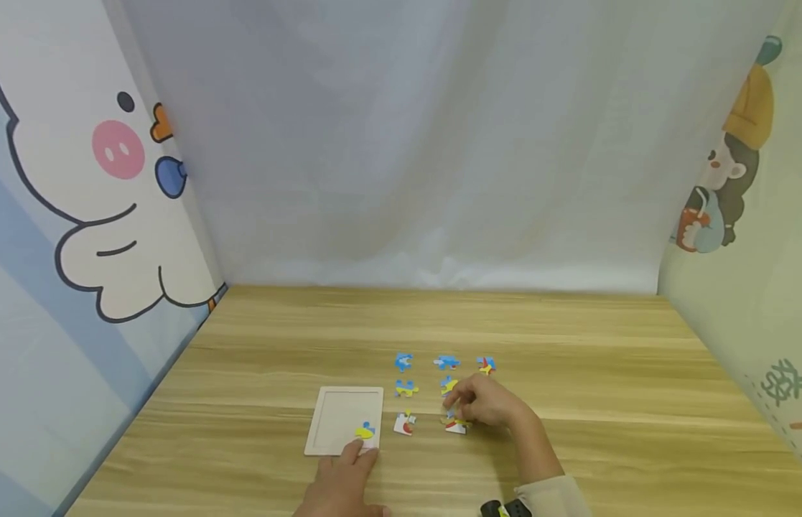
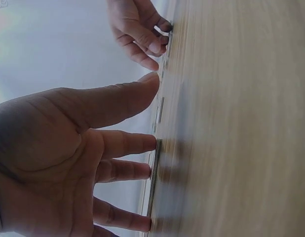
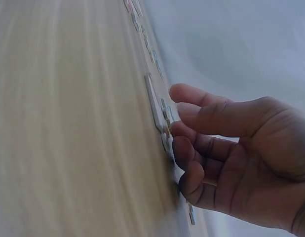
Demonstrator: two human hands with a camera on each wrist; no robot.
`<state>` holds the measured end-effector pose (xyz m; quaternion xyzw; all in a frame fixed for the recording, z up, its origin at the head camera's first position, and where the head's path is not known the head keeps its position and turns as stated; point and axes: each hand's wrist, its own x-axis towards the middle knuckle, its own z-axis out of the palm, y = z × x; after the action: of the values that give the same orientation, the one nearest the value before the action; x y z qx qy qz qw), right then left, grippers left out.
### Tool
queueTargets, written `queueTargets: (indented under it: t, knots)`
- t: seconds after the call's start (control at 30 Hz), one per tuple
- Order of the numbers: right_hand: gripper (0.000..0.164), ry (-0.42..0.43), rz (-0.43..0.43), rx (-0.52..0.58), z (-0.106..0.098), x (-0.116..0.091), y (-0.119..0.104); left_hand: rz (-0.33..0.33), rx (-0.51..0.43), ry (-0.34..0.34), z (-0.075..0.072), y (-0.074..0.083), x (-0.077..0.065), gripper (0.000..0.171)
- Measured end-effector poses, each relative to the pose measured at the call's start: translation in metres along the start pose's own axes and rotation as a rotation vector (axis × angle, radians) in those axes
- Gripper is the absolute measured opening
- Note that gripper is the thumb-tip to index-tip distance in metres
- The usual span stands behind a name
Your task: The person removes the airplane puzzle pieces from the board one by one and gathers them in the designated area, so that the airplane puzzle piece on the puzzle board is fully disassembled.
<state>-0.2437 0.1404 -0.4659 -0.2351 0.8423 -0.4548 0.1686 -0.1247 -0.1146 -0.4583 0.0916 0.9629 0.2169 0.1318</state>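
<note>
A pale square puzzle tray (image 1: 316, 424) lies at the front of the table, with one blue, yellow and white jigsaw piece (image 1: 365, 431) in its near right corner. My left hand (image 1: 342, 482) rests its straight fingertips on the tray's near edge; the left wrist view shows them along the thin board (image 2: 154, 173). To the right, my right hand (image 1: 487, 402) hovers over a white and red jigsaw piece (image 1: 456, 428), partly hidden by the fingers. In the right wrist view its fingers bend loosely, with the thumb apart from them and nothing visible between.
More loose jigsaw pieces lie in rows right of the tray, such as a blue one (image 1: 403, 361), a yellow and blue one (image 1: 406, 388) and a white and red one (image 1: 403, 424). A grey-white curtain (image 1: 439, 179) hangs behind the wooden table (image 1: 258, 345).
</note>
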Motion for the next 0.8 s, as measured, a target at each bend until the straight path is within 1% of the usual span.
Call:
queueTargets:
  t: [0.03,0.27,0.37,0.5,0.53,0.63,0.77,0.8]
  knots:
    - [0.021,0.007,-0.005,-0.006,0.000,0.000,-0.001,0.005,-0.003,0.003,-0.001,0.000,0.000,0.072]
    - [0.017,0.069,-0.118,-0.103,0.007,0.000,-0.012,0.020,-0.033,0.026,-0.004,-0.002,-0.004,0.070]
    - [0.017,0.069,-0.116,-0.099,0.011,-0.001,-0.017,0.035,-0.046,0.026,-0.006,-0.002,-0.004,0.069]
    - [0.019,0.061,-0.120,-0.066,0.018,-0.001,-0.023,0.068,-0.063,0.046,-0.008,-0.004,-0.005,0.067]
    - [0.020,0.063,-0.123,-0.058,0.020,-0.001,-0.025,0.078,-0.065,0.061,-0.008,-0.005,-0.005,0.066]
    - [0.018,0.088,-0.127,-0.036,0.028,-0.001,-0.030,0.113,-0.034,0.135,-0.009,-0.009,-0.004,0.062]
    - [0.017,0.125,-0.108,-0.003,0.041,-0.001,-0.039,0.116,0.038,0.251,-0.013,-0.013,-0.004,0.054]
    - [0.018,0.129,-0.096,0.011,0.044,0.000,-0.042,0.113,0.053,0.271,-0.015,-0.013,-0.004,0.052]
